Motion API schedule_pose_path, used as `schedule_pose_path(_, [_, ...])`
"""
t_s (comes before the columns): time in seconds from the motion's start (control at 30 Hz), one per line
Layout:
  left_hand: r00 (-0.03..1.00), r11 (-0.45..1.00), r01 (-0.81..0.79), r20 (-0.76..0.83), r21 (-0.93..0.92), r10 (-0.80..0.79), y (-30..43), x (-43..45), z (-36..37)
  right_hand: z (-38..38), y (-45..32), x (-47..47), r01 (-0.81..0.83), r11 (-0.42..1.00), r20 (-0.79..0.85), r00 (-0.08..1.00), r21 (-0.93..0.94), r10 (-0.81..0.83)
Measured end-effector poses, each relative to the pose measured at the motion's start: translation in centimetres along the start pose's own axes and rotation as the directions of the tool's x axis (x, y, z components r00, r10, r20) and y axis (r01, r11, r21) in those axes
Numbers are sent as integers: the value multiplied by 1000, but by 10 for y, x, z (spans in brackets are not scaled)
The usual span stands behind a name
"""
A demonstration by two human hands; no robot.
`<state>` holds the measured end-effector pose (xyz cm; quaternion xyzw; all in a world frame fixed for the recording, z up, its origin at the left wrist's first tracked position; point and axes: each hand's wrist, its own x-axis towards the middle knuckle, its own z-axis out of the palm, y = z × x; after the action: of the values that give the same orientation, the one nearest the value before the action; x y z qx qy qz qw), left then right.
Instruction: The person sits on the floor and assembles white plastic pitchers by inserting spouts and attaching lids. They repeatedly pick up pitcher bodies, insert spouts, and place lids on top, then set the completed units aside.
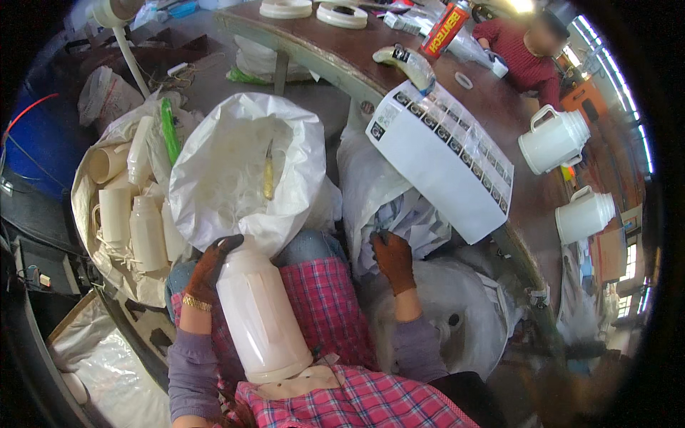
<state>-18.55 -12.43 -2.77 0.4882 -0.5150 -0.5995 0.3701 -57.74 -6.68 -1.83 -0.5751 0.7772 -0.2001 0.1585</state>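
My left hand (pixel 215 267), in a brown and black glove, is closed around the neck end of a large whitish plastic jug body (pixel 262 321), which lies on my lap over a pink checked apron (pixel 326 305). My right hand (pixel 392 257), gloved too, is at an open plastic bag (pixel 364 160) of paper pieces (pixel 412 224); its fingers are curled, and whether they hold anything is not visible. Beyond my lap stands a white sack (pixel 246 117) of translucent plastic rings or trimmings (pixel 225 182), with a yellow-handled knife (pixel 268 176) on them.
At left a sack (pixel 85 214) holds cream plastic bottle bodies (pixel 147 230). A sticker sheet (pixel 439 171) overhangs the curved table (pixel 332 48). Two white handled jugs (pixel 554 140) (pixel 583 216), tape rolls (pixel 341 15) and a red can (pixel 445 29) are on the table. Another person (pixel 522 53) is across it.
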Motion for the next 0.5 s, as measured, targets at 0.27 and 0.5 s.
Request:
schedule_pose_path(0.27, [989,974,92,136,-207,-64,-35,-2,-16,35,30,-30,-38,999,-2,999,-3,38])
schedule_pose_path(0.5, [993,991,60,94,116,-71,-25,-8,-18,98,53,45,-20,893,-22,1000,-450,12])
